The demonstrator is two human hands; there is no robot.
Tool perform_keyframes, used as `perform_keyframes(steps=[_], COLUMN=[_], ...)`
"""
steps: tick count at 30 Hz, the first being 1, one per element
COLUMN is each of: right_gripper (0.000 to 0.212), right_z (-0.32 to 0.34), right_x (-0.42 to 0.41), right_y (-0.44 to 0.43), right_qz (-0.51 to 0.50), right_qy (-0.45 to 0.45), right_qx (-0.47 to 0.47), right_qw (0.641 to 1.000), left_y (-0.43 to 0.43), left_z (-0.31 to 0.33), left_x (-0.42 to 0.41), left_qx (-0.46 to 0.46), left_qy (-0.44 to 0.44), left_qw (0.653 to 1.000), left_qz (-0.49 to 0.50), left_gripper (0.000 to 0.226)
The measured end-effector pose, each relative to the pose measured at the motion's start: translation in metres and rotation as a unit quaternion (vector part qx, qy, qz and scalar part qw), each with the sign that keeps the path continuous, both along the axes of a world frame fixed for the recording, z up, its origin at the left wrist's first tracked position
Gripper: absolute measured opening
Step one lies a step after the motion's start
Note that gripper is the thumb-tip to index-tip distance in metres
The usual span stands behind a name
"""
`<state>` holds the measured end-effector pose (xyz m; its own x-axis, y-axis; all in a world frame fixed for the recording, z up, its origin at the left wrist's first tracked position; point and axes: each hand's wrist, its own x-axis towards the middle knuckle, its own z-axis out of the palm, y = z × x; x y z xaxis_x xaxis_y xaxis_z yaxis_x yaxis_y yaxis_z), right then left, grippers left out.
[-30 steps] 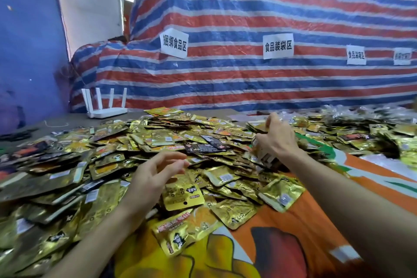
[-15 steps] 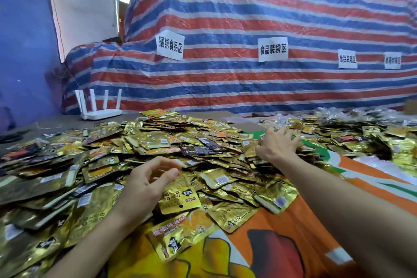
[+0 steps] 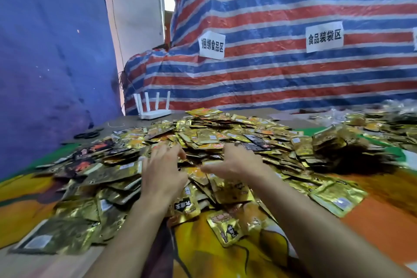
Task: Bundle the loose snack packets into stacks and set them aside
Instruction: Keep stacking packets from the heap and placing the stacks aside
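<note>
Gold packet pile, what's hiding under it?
An orange and yellow printed cloth peeks out under the pile of gold packets along its near edge. Under the middle, the packets cover everything, so I cannot tell.

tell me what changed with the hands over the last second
The right hand let go of the stack it held and swung left; the left hand moved forward. Both now reach open-fingered into the middle of the packet pile. The pile and white router stayed put.
</note>
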<state>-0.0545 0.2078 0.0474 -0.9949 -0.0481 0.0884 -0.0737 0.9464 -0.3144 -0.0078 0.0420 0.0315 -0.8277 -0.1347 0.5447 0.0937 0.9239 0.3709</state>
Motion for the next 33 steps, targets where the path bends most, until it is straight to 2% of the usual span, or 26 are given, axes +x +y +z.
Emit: perform_keyframes(steps=[2, 6, 8, 10, 12, 14, 16, 18, 19, 21, 24, 27, 30, 33], right_gripper=[0.123, 0.131, 0.131, 0.130, 0.115, 0.094, 0.081, 0.073, 0.072, 0.077, 0.099, 0.116, 0.100, 0.076], right_z=[-0.008, -0.012, -0.012, -0.012, -0.011, -0.010, -0.009, -0.008, -0.008, -0.008, -0.010, -0.017, -0.026, -0.029], right_x=[0.004, 0.007, 0.009, 0.011, 0.013, 0.013, 0.013, 0.010, 0.008, 0.006, 0.004, 0.003, 0.004, 0.006], right_y=[-0.003, 0.003, 0.007, 0.010, 0.011, 0.009, 0.009, 0.011, 0.012, 0.012, 0.012, 0.005, -0.006, -0.018], right_qz=[-0.020, -0.013, -0.031, -0.053, -0.057, -0.045, -0.037, -0.036, -0.038, -0.050, -0.062, -0.036, -0.003, 0.022], right_qy=[-0.070, -0.082, -0.067, -0.051, -0.037, -0.031, -0.034, -0.039, -0.042, -0.048, -0.051, -0.013, 0.083, 0.149], right_qx=[0.049, 0.034, 0.026, 0.035, 0.050, 0.038, 0.003, -0.045, -0.072, -0.123, -0.162, -0.120, -0.067, 0.006], right_qw=[0.996, 0.996, 0.997, 0.997, 0.996, 0.998, 0.999, 0.998, 0.996, 0.990, 0.984, 0.992, 0.994, 0.989], left_y=[-0.001, -0.009, -0.025, -0.048, -0.069, -0.085, -0.097, -0.100, -0.101, -0.099, -0.095, -0.094, -0.089, -0.085], left_z=[0.000, 0.006, 0.018, 0.034, 0.045, 0.044, 0.039, 0.037, 0.037, 0.032, 0.018, 0.009, 0.004, 0.002], left_x=[0.000, -0.003, -0.008, -0.014, -0.016, -0.019, -0.025, -0.028, -0.029, -0.030, -0.034, -0.034, -0.029, -0.025], left_qx=[-0.048, -0.142, -0.159, -0.138, -0.133, -0.118, -0.092, -0.106, -0.142, -0.210, -0.199, -0.149, -0.190, -0.188], left_qy=[-0.035, -0.141, -0.253, -0.368, -0.452, -0.486, -0.474, -0.409, -0.358, -0.277, -0.272, -0.275, -0.183, -0.099], left_qw=[0.998, 0.978, 0.951, 0.914, 0.876, 0.863, 0.874, 0.904, 0.920, 0.933, 0.936, 0.945, 0.957, 0.971], left_qz=[0.030, 0.066, 0.073, 0.097, 0.102, 0.075, 0.062, 0.060, 0.068, 0.090, 0.100, 0.094, 0.118, 0.112], left_gripper=[0.042, 0.060, 0.089, 0.133, 0.151, 0.142, 0.117, 0.068, 0.045, 0.024, 0.027, 0.029, 0.023, 0.022])
